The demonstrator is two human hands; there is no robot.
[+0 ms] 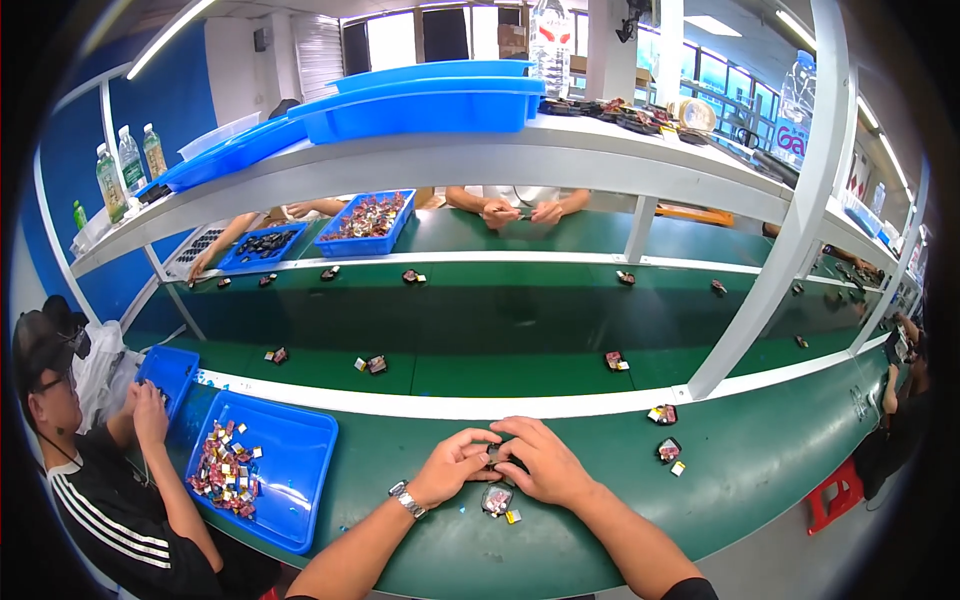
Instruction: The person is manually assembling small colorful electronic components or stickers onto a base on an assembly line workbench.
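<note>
Over the near edge of the green bench, my left hand (452, 468) and my right hand (543, 462) meet with curled fingers. Between their fingertips they pinch a small dark piece (493, 456), mostly covered, so its exact kind does not show. Just below them on the bench lies a small black-rimmed assembly (497, 499) with pinkish parts inside and a yellow-and-white tab (514, 517) beside it. Two similar assemblies, one (662, 413) by the white rail and one (668, 449) nearer, lie right of my hands.
Left of me, a blue tray (318, 480) holds many small red, yellow and white parts. A co-worker (110, 500) sits beyond it. Behind the white rail (450, 403), a green belt (480, 372) carries scattered assemblies. A white shelf (450, 165) and its slanted post (765, 240) stand above.
</note>
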